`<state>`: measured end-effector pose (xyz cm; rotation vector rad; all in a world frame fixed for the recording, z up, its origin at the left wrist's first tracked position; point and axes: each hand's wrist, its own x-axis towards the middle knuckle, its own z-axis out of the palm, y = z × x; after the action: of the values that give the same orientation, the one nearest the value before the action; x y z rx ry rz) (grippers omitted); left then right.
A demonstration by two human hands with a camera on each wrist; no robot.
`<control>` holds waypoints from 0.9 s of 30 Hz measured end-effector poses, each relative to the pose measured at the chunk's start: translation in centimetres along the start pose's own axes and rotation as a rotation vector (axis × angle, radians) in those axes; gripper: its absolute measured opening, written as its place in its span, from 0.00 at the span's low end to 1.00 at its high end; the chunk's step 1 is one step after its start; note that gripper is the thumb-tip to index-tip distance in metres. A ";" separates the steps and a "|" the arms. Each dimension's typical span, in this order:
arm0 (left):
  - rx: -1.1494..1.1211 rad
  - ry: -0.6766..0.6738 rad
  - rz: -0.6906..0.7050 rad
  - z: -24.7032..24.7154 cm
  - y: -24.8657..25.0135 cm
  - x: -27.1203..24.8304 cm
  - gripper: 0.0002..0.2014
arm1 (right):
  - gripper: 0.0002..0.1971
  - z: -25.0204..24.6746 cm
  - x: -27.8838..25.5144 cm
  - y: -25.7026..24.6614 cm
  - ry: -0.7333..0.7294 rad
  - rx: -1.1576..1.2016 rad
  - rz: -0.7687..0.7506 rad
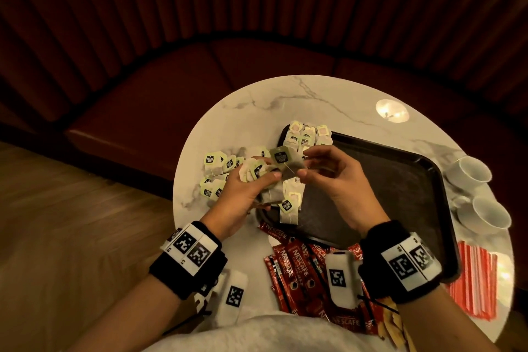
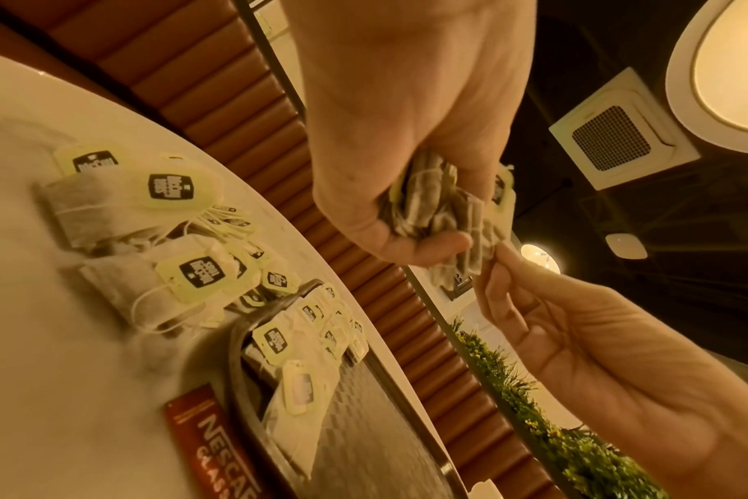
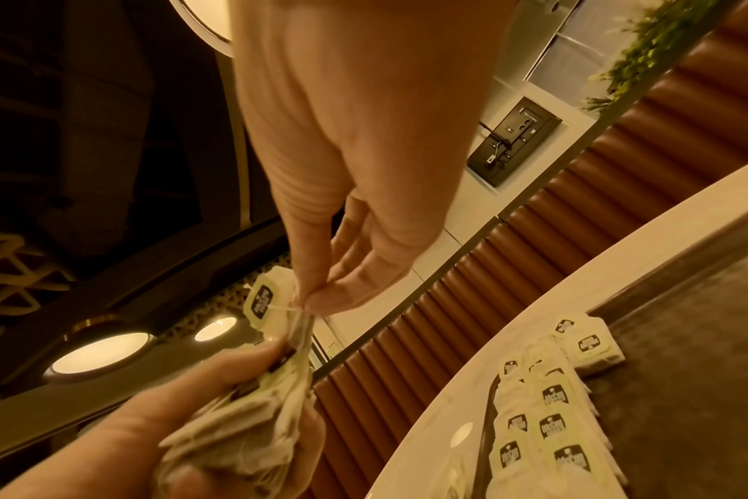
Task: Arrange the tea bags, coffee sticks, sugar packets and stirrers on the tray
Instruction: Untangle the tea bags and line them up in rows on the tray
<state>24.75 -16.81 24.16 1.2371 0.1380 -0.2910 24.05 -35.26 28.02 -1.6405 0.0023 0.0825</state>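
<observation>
My left hand (image 1: 265, 177) grips a bunch of tea bags (image 2: 432, 202) above the left end of the dark tray (image 1: 371, 194). My right hand (image 1: 303, 164) pinches one tea bag (image 1: 285, 163) at the top of that bunch; in the right wrist view its thumb and finger (image 3: 317, 297) hold the bag beside its tag (image 3: 263, 300). More tea bags lie in the tray's far left corner (image 1: 308, 134) and near left end (image 1: 291, 203). Loose tea bags (image 1: 217, 168) lie on the table left of the tray. Red coffee sticks (image 1: 291, 266) lie in front of the tray.
The round marble table (image 1: 285, 100) stands before a red bench. Two white cups (image 1: 468, 171) stand right of the tray. Red-striped stirrers (image 1: 474, 280) lie at the near right edge, and yellowish packets (image 1: 391, 323) lie near my right wrist.
</observation>
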 end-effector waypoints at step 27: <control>-0.005 0.070 -0.144 -1.9 -2.5 0.6 0.10 | 0.11 -7.8 12.8 13.0 0.439 -0.101 0.557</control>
<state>24.68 -15.85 21.11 1.2346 0.2893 -0.3721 36.56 -43.34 14.86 -1.6889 0.8022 0.1471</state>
